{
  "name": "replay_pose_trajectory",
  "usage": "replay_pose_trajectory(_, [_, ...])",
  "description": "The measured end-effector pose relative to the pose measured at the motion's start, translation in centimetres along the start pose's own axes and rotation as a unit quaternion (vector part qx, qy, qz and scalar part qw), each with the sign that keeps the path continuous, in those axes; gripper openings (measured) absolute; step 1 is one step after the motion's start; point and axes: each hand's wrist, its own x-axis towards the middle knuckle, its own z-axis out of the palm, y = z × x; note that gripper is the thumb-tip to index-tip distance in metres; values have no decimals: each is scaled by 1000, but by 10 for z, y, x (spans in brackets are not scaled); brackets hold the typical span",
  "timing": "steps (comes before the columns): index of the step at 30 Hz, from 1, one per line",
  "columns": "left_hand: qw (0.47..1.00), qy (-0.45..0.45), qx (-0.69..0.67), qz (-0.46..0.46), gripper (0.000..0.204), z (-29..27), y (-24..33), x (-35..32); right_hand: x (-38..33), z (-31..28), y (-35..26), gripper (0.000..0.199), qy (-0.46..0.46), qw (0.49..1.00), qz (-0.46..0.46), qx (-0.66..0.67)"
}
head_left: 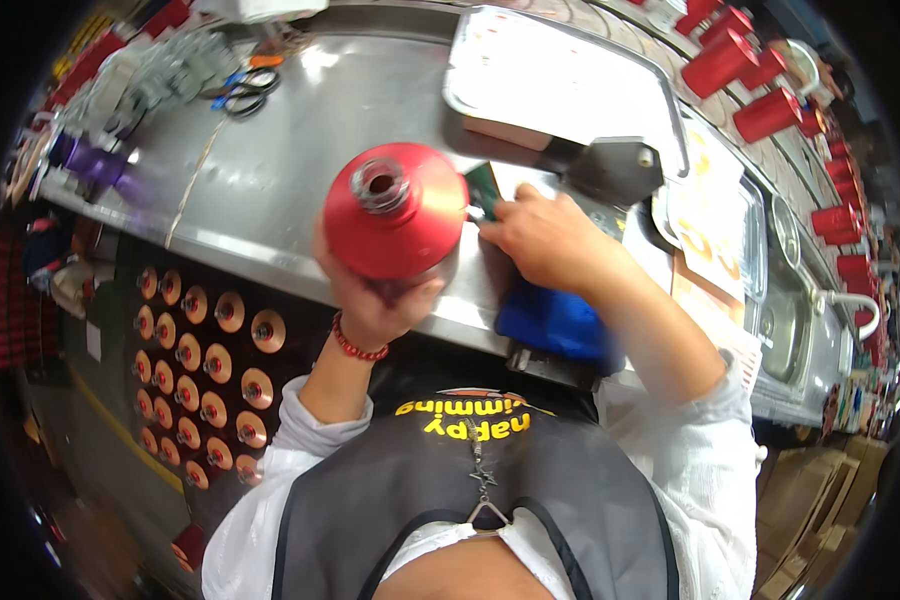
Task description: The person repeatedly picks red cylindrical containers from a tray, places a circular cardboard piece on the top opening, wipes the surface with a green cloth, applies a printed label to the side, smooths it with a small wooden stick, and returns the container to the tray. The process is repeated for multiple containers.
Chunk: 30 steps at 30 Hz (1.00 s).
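My left hand [380, 300] is wrapped round the lower side of a red bottle [400, 235], its round shoulder and clear glass neck toward me. The bottle is raised over the metal worktop [280, 130]. My right hand [540, 235] is closed at the bottle's right side, its fingertips pinching a small flat dark green piece [482, 190] whose exact kind I cannot make out. That piece is close to the bottle's side; whether it touches is unclear. Under my right forearm lies a blue cloth-like item [555, 318] at the worktop's front edge.
A white-lined metal tray [560, 80] stands at the back, with a black angular object [615, 172] before it. Scissors [245, 92] and a purple bottle [90, 160] are at left. Several peach-topped bottles [213, 363] stand below left. Red bottles [720, 65] and a sink [785, 340] are at right.
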Motion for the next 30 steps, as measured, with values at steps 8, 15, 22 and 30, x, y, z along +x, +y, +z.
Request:
replay_pose_trajectory(8, [979,-143,144,-34,95,12,-4,-34,-75,-28,87,26,178,908,-177,336])
replay_pose_trajectory(15, [886,-350,285,110,87,20,-22,-38,-139,128,344,42,244,875,417,39])
replay_pose_trajectory(22, [883,-368,282,71,94,-3,-29,-54,-123,155,396,56,251,842,477,-11])
replay_pose_trajectory(30, [888,-373,262,56,103,-8,-28,-58,-165,184,427,20,346,851,395,-14])
